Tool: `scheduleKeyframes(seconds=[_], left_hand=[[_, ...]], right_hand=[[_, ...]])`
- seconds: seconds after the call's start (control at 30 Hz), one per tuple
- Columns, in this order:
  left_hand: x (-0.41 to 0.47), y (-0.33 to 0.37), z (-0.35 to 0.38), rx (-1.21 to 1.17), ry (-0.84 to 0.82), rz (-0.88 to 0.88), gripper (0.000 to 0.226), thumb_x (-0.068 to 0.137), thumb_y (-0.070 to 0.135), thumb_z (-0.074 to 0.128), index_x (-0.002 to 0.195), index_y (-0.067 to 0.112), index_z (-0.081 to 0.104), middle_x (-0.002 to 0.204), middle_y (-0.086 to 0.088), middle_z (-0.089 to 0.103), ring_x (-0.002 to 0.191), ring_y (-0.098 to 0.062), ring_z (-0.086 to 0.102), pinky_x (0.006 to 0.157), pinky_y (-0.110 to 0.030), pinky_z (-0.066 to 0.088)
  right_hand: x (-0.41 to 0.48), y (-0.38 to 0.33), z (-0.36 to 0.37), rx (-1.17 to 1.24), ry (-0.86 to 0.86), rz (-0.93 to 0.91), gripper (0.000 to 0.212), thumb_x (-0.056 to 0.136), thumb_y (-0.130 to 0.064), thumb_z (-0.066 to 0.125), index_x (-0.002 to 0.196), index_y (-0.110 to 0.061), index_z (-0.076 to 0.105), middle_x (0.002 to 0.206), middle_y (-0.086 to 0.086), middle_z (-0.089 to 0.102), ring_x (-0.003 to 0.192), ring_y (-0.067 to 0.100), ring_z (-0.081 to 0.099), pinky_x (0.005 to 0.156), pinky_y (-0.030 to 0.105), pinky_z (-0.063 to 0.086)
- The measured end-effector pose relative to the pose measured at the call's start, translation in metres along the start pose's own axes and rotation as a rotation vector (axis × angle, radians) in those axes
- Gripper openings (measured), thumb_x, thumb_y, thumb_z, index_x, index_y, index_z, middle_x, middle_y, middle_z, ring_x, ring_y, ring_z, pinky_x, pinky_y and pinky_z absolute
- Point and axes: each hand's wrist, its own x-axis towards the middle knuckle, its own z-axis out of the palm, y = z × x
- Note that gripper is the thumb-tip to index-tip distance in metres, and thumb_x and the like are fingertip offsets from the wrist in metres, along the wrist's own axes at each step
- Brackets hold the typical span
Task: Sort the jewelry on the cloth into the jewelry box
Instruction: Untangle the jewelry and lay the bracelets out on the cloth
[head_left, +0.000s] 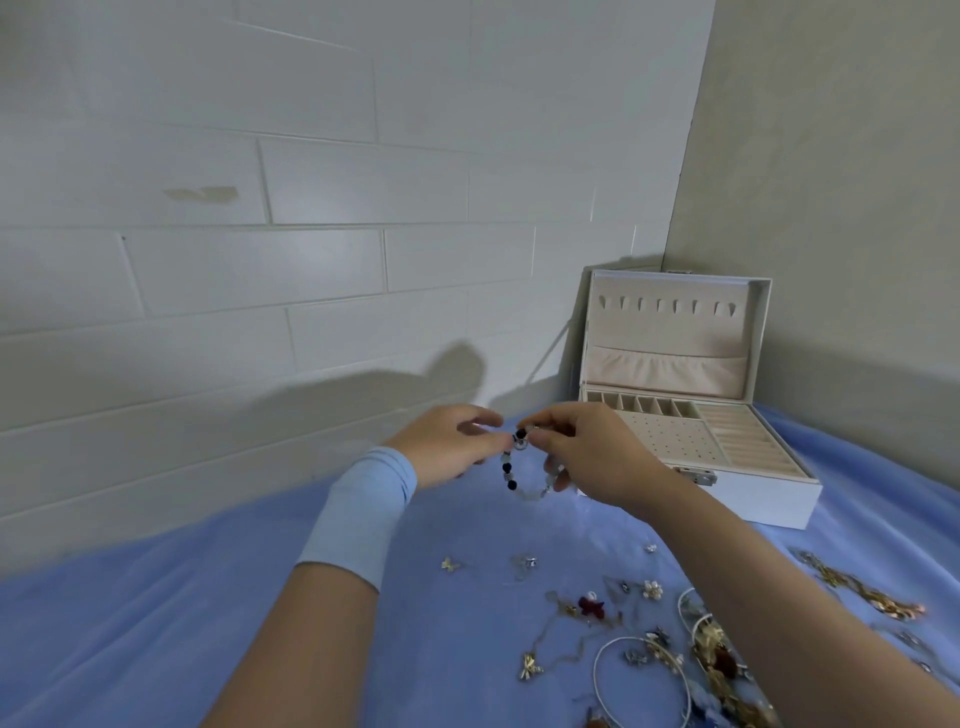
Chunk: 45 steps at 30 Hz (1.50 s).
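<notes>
Left hand (447, 447) pinches the beaded bracelet (510, 477), which hangs above the cloth (156, 623) near its far edge. Right hand (587, 457) pinches the other side. Best carry it slack-free into the open jewelry box (763, 499) at the far right corner.

The soft cloth (156, 649) is plain periwinkle blue, and the rectangular jewelry box (769, 499) is white outside with a pale cream-pink lining. The round-bead bracelet (511, 480) mixes black beads with milky pale ones. Stretchy fabric wristband (358, 514) is light blue, tiled wall (311, 182) is white in a brick pattern, tiny metal butterfly charm (449, 565) is gold.
</notes>
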Motion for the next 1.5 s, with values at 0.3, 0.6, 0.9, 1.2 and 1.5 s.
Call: scheduleKeyframes(seconds=[0.3, 0.6, 0.9, 1.2, 1.5], left_hand=[[0.027, -0.047, 0.009, -0.231, 0.454, -0.065, 0.012, 0.087, 0.004, 0.068, 0.09, 0.015, 0.069, 0.083, -0.009, 0.072, 0.063, -0.026, 0.069, 0.067, -0.04, 0.062], [0.036, -0.077, 0.015, 0.119, 0.455, -0.013, 0.027, 0.086, 0.008, 0.067, 0.113, 0.012, 0.071, 0.108, -0.005, 0.07, 0.096, -0.018, 0.063, 0.087, -0.017, 0.043], [0.03, -0.059, 0.006, 0.455, 0.327, -0.008, 0.041, 0.091, 0.025, 0.057, 0.132, 0.024, 0.059, 0.136, -0.003, 0.055, 0.128, -0.028, 0.046, 0.107, -0.038, 0.039], [0.003, 0.03, 0.061, 0.327, 0.096, 0.278, 0.011, 0.093, 0.031, 0.06, 0.103, 0.032, 0.065, 0.089, 0.018, 0.062, 0.079, 0.0, 0.054, 0.074, -0.022, 0.044], [-0.02, 0.065, 0.106, 0.609, -0.459, 0.209, 0.014, 0.082, 0.044, 0.075, 0.083, 0.03, 0.071, 0.074, 0.016, 0.066, 0.069, -0.001, 0.059, 0.072, -0.02, 0.048]], right_hand=[[0.067, 0.008, 0.045, -0.149, -0.039, 0.023, 0.013, 0.092, -0.003, 0.066, 0.094, -0.015, 0.061, 0.089, 0.009, 0.064, 0.066, 0.019, 0.068, 0.056, 0.031, 0.058], [0.102, 0.011, 0.076, -0.566, -0.13, -0.044, 0.023, 0.086, -0.008, 0.061, 0.088, -0.024, 0.077, 0.095, 0.004, 0.076, 0.09, 0.024, 0.069, 0.083, 0.034, 0.057], [0.053, 0.0, 0.039, -0.503, -0.201, -0.113, 0.03, 0.101, -0.013, 0.055, 0.126, -0.021, 0.07, 0.137, 0.003, 0.062, 0.118, 0.021, 0.061, 0.093, 0.026, 0.047], [-0.026, 0.011, -0.069, -0.416, -0.297, -0.031, 0.015, 0.096, -0.02, 0.067, 0.104, -0.026, 0.077, 0.075, -0.007, 0.075, 0.065, 0.002, 0.068, 0.067, 0.017, 0.047], [-0.056, 0.04, -0.102, -0.515, -0.551, 0.085, 0.006, 0.083, -0.03, 0.081, 0.086, -0.035, 0.079, 0.076, -0.014, 0.075, 0.065, 0.001, 0.065, 0.069, 0.018, 0.048]])
